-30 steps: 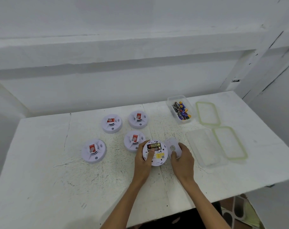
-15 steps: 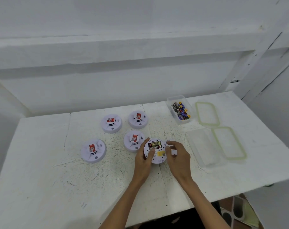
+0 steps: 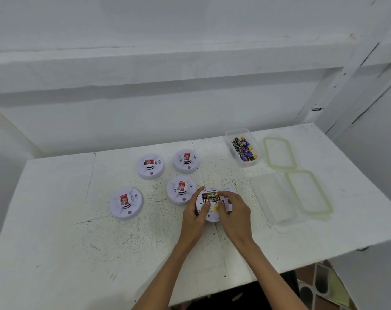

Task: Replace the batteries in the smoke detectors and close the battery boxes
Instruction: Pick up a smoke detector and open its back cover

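An upturned white smoke detector [image 3: 210,217] lies at the table's middle with its battery box open. Two black and gold batteries [image 3: 209,196] sit in it. My left hand [image 3: 194,218] grips the detector's left rim, thumb on its back. My right hand [image 3: 235,211] reaches over the detector's right side, and its index finger and thumb pinch the right end of the batteries. The loose white cover [image 3: 231,189] lies on the table just behind my right hand, partly hidden by it.
Several other detectors sit face up to the left: [image 3: 126,203], [image 3: 149,166], [image 3: 186,161], [image 3: 181,190]. A clear box [image 3: 229,133] of batteries stands at the back right. An empty clear container [image 3: 277,199] and two green-rimmed lids [image 3: 279,153], [image 3: 309,192] lie right of it.
My right hand let go of the cover, left it on the table, and moved left onto the detector, its fingers now at the batteries. My left hand kept its hold.
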### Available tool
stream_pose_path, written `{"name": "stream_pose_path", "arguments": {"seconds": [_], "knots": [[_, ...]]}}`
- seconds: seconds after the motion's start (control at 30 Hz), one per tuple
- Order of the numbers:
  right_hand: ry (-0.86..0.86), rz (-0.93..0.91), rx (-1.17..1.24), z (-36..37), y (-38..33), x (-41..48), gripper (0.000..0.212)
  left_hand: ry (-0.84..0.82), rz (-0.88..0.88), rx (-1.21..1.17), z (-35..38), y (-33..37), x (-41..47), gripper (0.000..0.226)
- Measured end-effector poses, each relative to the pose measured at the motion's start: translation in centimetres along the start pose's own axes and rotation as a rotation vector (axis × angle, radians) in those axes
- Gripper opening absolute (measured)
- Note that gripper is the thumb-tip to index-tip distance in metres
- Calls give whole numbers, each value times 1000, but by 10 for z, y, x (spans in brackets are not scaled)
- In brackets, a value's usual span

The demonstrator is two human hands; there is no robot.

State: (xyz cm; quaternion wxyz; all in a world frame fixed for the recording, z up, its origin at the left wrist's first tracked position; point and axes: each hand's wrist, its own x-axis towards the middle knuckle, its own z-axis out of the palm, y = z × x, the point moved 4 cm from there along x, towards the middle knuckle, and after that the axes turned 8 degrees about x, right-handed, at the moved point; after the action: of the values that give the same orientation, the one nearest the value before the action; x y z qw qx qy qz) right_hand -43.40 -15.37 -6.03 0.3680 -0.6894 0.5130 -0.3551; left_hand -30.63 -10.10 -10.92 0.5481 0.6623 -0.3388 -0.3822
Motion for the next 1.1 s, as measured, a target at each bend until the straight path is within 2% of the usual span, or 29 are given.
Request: {"name": "stream_pose_path", "arguments": {"seconds": [0.13, 0.37, 0.7, 0.83, 1.0, 1.1], "knots": [[12, 22, -12, 1, -8, 1, 23, -5, -3, 6, -1, 1, 0, 42], [45, 296, 80, 5, -14, 15, 21, 0, 58, 78, -1, 1, 0, 42], [-31, 288, -85, 2, -19, 31, 20, 17, 56, 46, -2, 0, -1, 38], [-50, 300, -100, 3, -25, 31, 21, 23, 49, 28, -1, -2, -1, 48], [-96, 292, -212, 13, -34, 24, 38, -3, 117, 103, -1, 4, -3, 45], [-128, 224, -343, 20, -44, 20, 39, -7, 137, 136, -1, 2, -3, 47]]}}
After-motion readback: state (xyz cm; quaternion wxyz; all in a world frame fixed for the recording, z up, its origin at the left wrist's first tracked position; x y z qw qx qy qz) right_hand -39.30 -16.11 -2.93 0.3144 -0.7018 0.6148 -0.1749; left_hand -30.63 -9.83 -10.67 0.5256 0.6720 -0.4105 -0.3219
